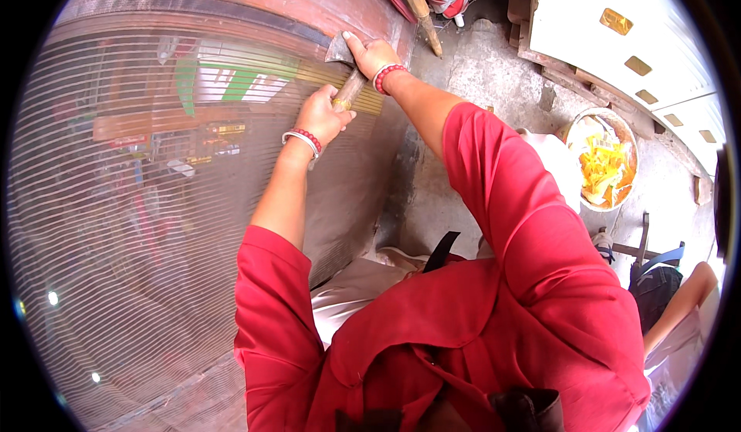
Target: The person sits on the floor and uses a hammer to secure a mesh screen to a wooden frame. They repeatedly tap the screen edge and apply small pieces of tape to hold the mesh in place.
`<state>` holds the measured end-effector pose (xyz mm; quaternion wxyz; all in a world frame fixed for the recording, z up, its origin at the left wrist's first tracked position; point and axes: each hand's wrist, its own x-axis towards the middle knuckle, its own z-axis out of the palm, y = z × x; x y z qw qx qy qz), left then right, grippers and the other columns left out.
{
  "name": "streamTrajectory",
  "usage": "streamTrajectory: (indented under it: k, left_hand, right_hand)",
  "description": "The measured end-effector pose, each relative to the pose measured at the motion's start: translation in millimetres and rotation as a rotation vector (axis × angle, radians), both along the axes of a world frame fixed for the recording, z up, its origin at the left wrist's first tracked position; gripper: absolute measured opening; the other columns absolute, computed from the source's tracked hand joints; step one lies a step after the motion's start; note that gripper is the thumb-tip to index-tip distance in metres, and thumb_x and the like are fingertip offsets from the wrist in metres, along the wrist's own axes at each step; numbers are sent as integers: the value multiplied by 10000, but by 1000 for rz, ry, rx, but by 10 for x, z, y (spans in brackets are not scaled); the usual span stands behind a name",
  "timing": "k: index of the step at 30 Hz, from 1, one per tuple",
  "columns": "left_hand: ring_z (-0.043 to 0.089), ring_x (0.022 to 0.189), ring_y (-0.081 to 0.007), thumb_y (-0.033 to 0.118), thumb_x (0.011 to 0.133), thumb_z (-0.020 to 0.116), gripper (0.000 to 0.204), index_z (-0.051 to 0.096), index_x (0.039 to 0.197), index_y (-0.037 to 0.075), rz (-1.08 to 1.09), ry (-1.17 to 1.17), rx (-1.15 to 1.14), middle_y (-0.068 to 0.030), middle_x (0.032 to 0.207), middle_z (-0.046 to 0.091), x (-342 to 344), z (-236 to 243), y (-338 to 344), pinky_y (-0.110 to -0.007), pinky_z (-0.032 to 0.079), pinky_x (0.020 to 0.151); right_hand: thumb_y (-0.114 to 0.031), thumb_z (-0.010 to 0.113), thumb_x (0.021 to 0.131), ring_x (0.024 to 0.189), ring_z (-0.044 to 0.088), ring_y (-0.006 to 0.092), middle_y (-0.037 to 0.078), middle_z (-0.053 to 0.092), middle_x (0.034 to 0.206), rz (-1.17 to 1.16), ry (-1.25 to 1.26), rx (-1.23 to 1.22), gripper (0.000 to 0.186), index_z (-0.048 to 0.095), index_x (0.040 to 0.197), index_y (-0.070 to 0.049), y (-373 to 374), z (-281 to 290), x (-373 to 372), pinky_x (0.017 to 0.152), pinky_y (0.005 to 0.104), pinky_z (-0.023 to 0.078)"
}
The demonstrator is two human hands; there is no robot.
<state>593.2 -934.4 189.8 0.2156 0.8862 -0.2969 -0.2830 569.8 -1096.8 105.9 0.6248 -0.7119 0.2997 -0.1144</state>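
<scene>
My left hand [318, 117] is closed round the wooden handle [352, 89] of a short tool that looks like a hatchet. My right hand [373, 55] grips the same tool close to its flared grey metal head [340, 49], with the thumb laid toward the metal. The head sits at the dark top edge [262, 25] of a large panel with fine pale lines [154, 224]; whether it touches that edge I cannot tell. Red bead bracelets circle both wrists, and a white band is also on the left one.
Beyond the panel lies a reddish-brown surface [332, 4]. A wooden pole [415, 4] leans at the top. To the right, a round bucket [634, 162] holds yellow and white wrappers, near a white panel with square openings [567, 27]. Another person's arm [683, 308] shows at lower right.
</scene>
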Motion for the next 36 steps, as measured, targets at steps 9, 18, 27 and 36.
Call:
streamTrajectory:
  k: [9, 18, 27, 36]
  left_hand:
    - [574, 546, -112, 122, 823, 698, 328, 516, 1062, -8, 16, 146, 180, -58, 761, 594, 32, 251, -50, -259, 483, 469]
    - [534, 478, -115, 176, 848, 659, 286, 514, 1034, 15, 173, 231, 227, -29, 635, 543, -217, 202, -31, -277, 443, 416]
    - [527, 448, -121, 165, 851, 638, 290, 520, 1052, -8, 110, 55, 236, -51, 645, 549, -241, 342, -200, -277, 441, 392]
    - [572, 482, -136, 180, 821, 674, 313, 541, 1005, -35, 69, 55, 380, -63, 637, 569, -298, 431, 23, -279, 460, 406]
  right_hand:
    - [-651, 323, 884, 1018, 607, 393, 267, 645, 1017, -11, 39, 7, 757, 712, 945, -4, 27, 78, -36, 928, 429, 438]
    - [-662, 264, 896, 1004, 607, 397, 260, 648, 997, -10, 76, -69, 791, 716, 919, -14, 26, 164, -54, 905, 434, 448]
    - [-679, 324, 883, 886, 590, 472, 321, 612, 833, -167, -188, -51, 822, 681, 799, 57, -122, 162, 60, 840, 461, 446]
    - [-665, 233, 906, 1030, 594, 409, 269, 638, 1021, -33, 45, 45, 822, 711, 928, 4, 220, -14, -100, 931, 439, 439]
